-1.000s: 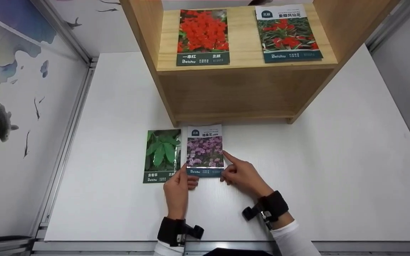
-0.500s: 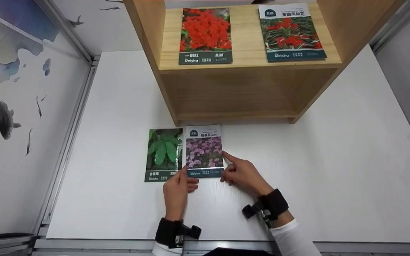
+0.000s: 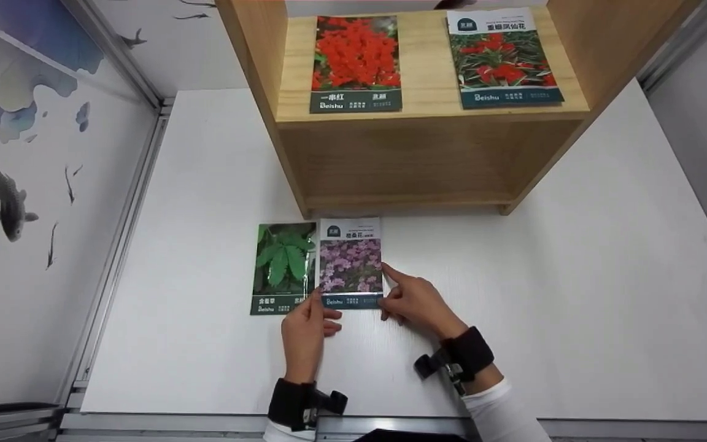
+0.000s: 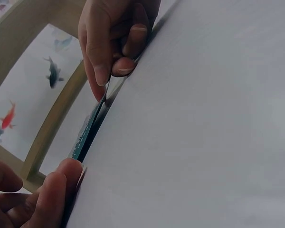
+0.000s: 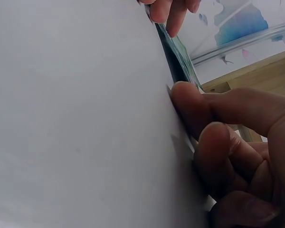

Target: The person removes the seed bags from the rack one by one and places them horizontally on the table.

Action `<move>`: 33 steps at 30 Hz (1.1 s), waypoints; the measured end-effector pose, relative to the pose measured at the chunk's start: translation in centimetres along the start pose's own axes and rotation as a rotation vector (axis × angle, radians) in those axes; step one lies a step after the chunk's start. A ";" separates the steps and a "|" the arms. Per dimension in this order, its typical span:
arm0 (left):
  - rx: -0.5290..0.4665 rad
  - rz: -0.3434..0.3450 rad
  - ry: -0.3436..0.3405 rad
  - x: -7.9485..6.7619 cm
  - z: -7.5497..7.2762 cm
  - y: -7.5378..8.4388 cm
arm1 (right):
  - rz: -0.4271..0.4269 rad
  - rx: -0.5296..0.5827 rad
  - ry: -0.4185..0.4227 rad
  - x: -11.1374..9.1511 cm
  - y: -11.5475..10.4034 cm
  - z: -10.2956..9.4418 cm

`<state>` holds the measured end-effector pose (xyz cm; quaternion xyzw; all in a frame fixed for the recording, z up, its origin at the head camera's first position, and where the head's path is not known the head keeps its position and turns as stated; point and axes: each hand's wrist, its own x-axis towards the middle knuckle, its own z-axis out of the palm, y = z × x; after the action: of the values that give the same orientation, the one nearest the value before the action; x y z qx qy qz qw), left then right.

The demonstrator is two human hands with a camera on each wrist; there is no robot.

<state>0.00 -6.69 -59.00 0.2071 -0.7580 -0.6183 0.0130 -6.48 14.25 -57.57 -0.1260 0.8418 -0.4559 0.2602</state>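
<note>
A flower seed packet [image 3: 351, 264] with a purple picture lies on the white table, in front of the wooden shelf unit. To its left, very close alongside, is a seed packet with a green leaf picture [image 3: 280, 261]. My left hand [image 3: 305, 331] touches the purple packet's lower left edge, overlapping the green packet's corner; its other fingers point right below the bottom edge. My right hand [image 3: 420, 302] rests its extended index fingertip against the purple packet's right edge, thumb near the lower right corner, other fingers bent. In the left wrist view, the packet's bottom edge [image 4: 88, 135] spans between both hands.
The wooden shelf unit [image 3: 433, 116] stands just behind the two packets. On its upper board lie a red-flower packet [image 3: 356, 61] at left and another red-flower packet [image 3: 504, 58] at right, slightly turned. Patterned panels [image 3: 53, 184] border the table.
The purple packet has slid slightly left between my hands, narrowing the gap to the green packet. My right hand has shifted left a little with it. The shelf packets stay in place.
</note>
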 end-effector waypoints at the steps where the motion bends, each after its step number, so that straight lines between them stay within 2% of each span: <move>1: 0.005 0.000 -0.001 0.0 0.0 0.0 | 0.005 0.003 -0.002 0.0 0.0 0.0; 10: 0.022 0.019 -0.008 0.0 -0.1 0.0 | 0.000 -0.041 0.026 0.1 -0.3 0.3; 16: 0.031 0.035 -0.008 0.0 -0.2 -0.1 | -0.016 -0.016 0.024 0.1 -0.1 0.4; 24: 0.015 0.062 -0.037 -0.1 -0.2 -0.1 | -0.041 0.151 0.075 -0.7 0.2 0.4; 30: -0.010 0.068 -0.070 0.0 -0.2 -0.2 | -0.068 0.268 0.164 -2.5 -1.5 -0.3; 33: -0.050 0.073 -0.083 -0.2 -0.2 0.0 | -0.072 0.332 0.220 -3.1 -1.6 -0.5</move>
<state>0.25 -6.85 -58.88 0.1531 -0.7493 -0.6442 0.0094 -4.23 15.07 -55.01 -0.0610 0.7734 -0.6084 0.1672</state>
